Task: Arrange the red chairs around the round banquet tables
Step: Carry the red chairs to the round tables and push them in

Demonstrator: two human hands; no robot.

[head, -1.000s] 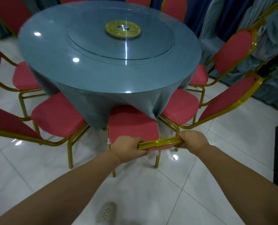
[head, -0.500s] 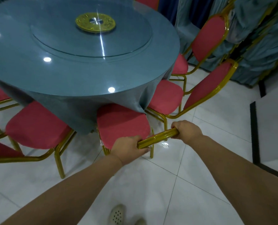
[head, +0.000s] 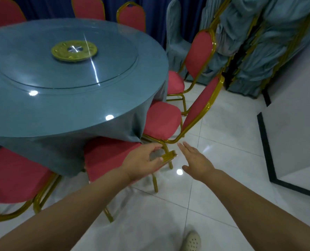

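A big round table [head: 41, 113] fills the upper left of the frame. It wears a soft blue-grey cloth that hangs down in folds, and a smooth glass top shines on it. A round glass turntable sits in the middle with a gold disc [head: 74, 51] at its centre.

Just under the table edge, in the middle of the frame, is a red chair [head: 107, 156] with a padded cloth seat and shiny gold metal tubes. Its seat is tucked partly under the cloth. The left hand [head: 141, 161] is at the chair's gold top bar [head: 168, 155]; the fingers are loosely bent around it, thumb below, but hardly squeezing. The right hand [head: 196, 160] is off the bar, just beside it, with fingers straight and spread, holding nothing.

More red chairs stand around the table: one at lower left [head: 14, 178], two at right [head: 161, 120] [head: 201, 53], others at the top. The floor [head: 223, 142] is glossy white tile. Grey-blue covered chairs [head: 259, 51] are stacked at upper right.
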